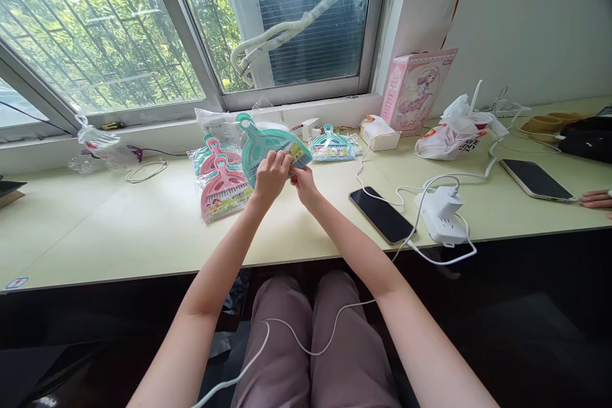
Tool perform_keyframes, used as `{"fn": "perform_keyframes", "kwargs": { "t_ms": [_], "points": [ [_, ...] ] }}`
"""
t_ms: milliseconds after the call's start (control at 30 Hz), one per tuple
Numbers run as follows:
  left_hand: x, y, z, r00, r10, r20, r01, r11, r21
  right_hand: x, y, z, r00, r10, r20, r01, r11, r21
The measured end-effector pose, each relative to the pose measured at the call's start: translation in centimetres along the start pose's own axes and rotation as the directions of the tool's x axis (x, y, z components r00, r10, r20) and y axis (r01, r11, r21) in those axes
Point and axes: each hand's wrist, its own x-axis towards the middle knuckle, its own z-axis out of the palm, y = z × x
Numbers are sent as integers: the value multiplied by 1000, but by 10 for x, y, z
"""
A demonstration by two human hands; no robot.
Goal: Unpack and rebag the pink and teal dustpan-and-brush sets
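Observation:
My left hand and my right hand meet above the pale green desk, both gripping a teal mini dustpan and brush set in clear wrapping. The left fingers curl over its lower edge near the printed label; the right hand pinches the same edge from the right. Just left of my hands lies a pile of pink dustpan sets in wrappers. Another teal set lies behind, to the right.
A black phone on a white cable lies right of my hands, beside a white power strip. Further right are a second phone, a white bag, a pink box and another person's fingers.

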Motion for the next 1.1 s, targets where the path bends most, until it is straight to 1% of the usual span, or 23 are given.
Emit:
{"fn": "perform_keyframes", "kwargs": {
  "t_ms": [100, 233, 367, 433, 533, 667, 733, 767, 800, 833, 867, 900, 933, 967, 1000, 1033, 1067, 1100],
  "points": [
    [-3, 0, -5, 992, -88, -91, 80, 994, -81, 3, 2, -2, 1000, -3, 11, 3, 1000, 18],
    [-8, -3, -14, 973, -183, -139, 161, 974, -157, 7, 4, -5, 1000, -17, 4, 17, 999, 47],
    [-19, -23, -16, 939, -267, -216, 228, 955, -191, 13, 2, -12, 1000, -29, -2, 29, 996, 82],
    [-23, -35, -14, 928, -279, -246, 231, 951, -207, 16, 1, -16, 1000, -28, -12, 29, 996, 80],
    [-30, -45, -7, 942, -240, -233, 182, 953, -243, 19, 2, -21, 999, -14, -49, 17, 998, 63],
    [-42, -39, 4, 976, -148, -161, 99, 956, -278, 22, 5, -24, 997, -24, -71, 31, 995, 97],
    [-47, -35, 8, 978, -132, -160, 80, 952, -296, 23, 4, -24, 997, -53, -61, 60, 991, 122],
    [-49, -34, 9, 971, -150, -185, 86, 945, -316, 23, 3, -25, 996, -66, -61, 74, 988, 135],
    [-49, -35, 10, 955, -192, -226, 104, 930, -353, 23, 2, -25, 995, -76, -67, 85, 986, 147],
    [-47, -36, 11, 926, -260, -275, 131, 901, -413, 23, 1, -25, 994, -78, -81, 90, 984, 155],
    [-44, -39, 11, 884, -349, -311, 160, 851, -500, 23, 0, -26, 992, -74, -102, 90, 983, 162],
    [-40, -42, 11, 841, -444, -307, 184, 770, -611, 23, -1, -25, 990, -66, -122, 86, 982, 165],
    [-34, -45, 11, 808, -533, -253, 201, 652, -731, 23, -1, -25, 989, -57, -137, 79, 983, 167],
    [-28, -48, 10, 790, -595, -147, 219, 498, -839, 22, -1, -24, 989, -48, -143, 72, 984, 165],
    [-21, -49, 11, 792, -610, -5, 246, 327, -913, 21, -1, -23, 990, -43, -135, 64, 985, 161],
    [-16, -50, 12, 799, -584, 141, 286, 163, -944, 20, -1, -22, 992, -39, -117, 57, 987, 152],
    [-12, -48, 13, 800, -540, 263, 330, 29, -943, 20, -1, -21, 995, -35, -95, 48, 989, 139],
    [-10, -45, 16, 793, -503, 344, 362, -65, -930, 19, -1, -21, 996, -27, -80, 37, 991, 126]
  ]
}}
